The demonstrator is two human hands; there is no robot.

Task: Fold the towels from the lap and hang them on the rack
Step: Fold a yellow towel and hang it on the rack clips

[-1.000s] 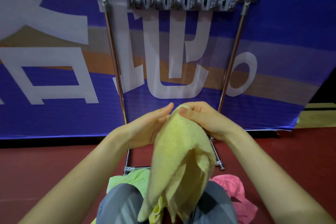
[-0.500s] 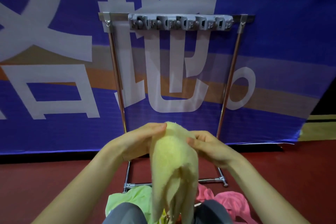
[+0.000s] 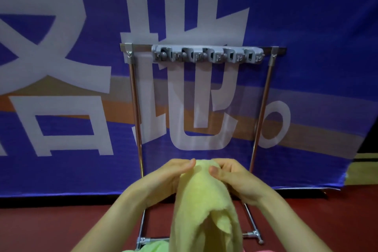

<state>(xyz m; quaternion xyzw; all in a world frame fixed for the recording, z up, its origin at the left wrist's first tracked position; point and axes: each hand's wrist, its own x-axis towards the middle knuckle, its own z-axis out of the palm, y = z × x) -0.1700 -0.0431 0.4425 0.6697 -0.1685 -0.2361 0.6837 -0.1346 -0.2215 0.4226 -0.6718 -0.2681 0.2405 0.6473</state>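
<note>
Left hand and right hand meet at the top of the yellow towel, each gripping it: the left hand's fingers wrap the upper fold from its side, and the right hand pinches it with the thumb on the near face. That towel is held up in front of the chest, and the rest hangs down in loose, bunched folds towards the lap.

It looks like soft, fluffy terry, so I'd judge it light, limp and not slippery at all. It won't keep a crease by itself. The best hold is along the top edge or at two corners, pulled taut so the folds fall straight.

Below, a green towel peeks in at the bottom edge, with a sliver of pink towel beside it.

Further out stands the rack, on the red floor. It has chrome posts and a grey clip strip across the top bar, with nothing hanging on it yet.

Behind it is a blue banner with huge white characters. The one behind the rack reads like "地", followed by a round full stop. The one to the left is cropped, possibly "各". I can't make out any brand on the towel or rack.
</note>
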